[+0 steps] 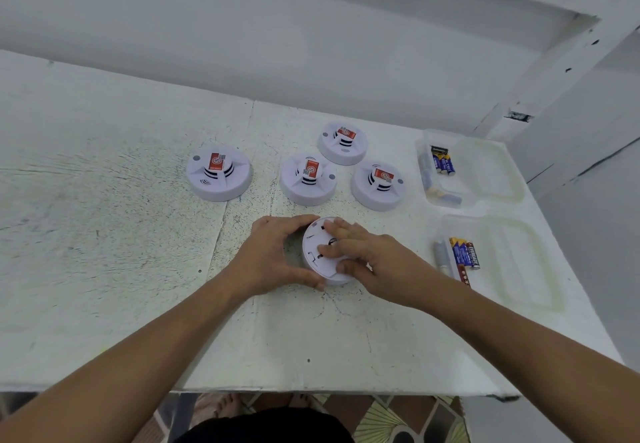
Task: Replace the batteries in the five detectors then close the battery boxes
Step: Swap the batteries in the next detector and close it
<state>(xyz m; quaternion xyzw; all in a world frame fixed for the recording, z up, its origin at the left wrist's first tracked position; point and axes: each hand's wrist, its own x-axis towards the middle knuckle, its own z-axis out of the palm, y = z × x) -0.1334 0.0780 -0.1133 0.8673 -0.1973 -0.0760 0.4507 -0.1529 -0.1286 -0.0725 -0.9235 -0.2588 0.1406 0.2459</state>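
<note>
A white round detector (317, 250) lies upside down on the table's middle, its flat back facing up. My left hand (273, 257) grips its left rim with curled fingers and thumb. My right hand (360, 255) lies on top of it, fingers stretched flat over the back and thumb against the near edge. Several other detectors stand face up behind it, each with a red label: one at the left (219, 173), one in the middle (308, 179), one at the back (343, 142) and one at the right (378, 184).
Two clear plastic boxes with their lids open sit at the right: the far box (446, 168) and the near box (457, 255), both holding blue and yellow batteries. The white table (104, 234) ends at a front edge near my body; a wall runs behind.
</note>
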